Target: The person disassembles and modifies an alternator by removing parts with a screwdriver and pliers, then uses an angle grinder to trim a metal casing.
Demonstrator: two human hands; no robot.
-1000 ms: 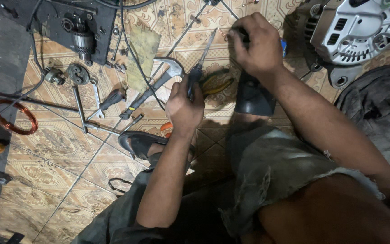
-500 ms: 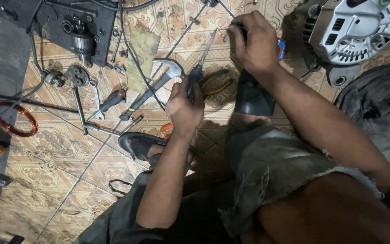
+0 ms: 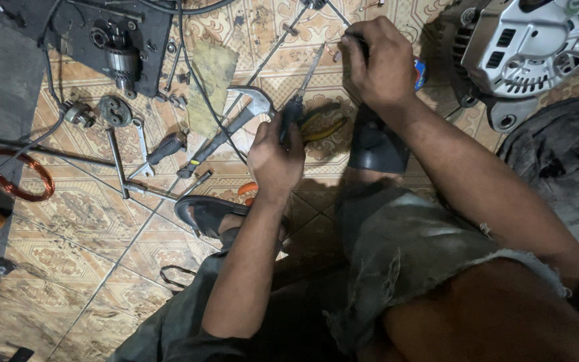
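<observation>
My left hand [image 3: 275, 157] grips the dark handle of a screwdriver [image 3: 303, 84], whose thin shaft points up and to the right. Its tip reaches a small part pinched in the fingers of my right hand [image 3: 378, 62]. That small part is mostly hidden by the fingers. Both hands hover over the patterned tile floor [image 3: 75, 221]. A claw hammer [image 3: 236, 121] lies just left of my left hand, and yellow-handled pliers [image 3: 323, 127] lie between the two hands.
A silver alternator housing [image 3: 531, 47] sits at the top right. At the top left is a black block with a rotor [image 3: 112, 50]. Wrenches [image 3: 132, 151], a copper wire coil [image 3: 18, 174], a black sandal [image 3: 206, 214] and dark cloth [image 3: 564, 161] lie around.
Both hands have stayed nearly in place; the right hand shifted slightly at the screwdriver tip. The view drifted a little.
</observation>
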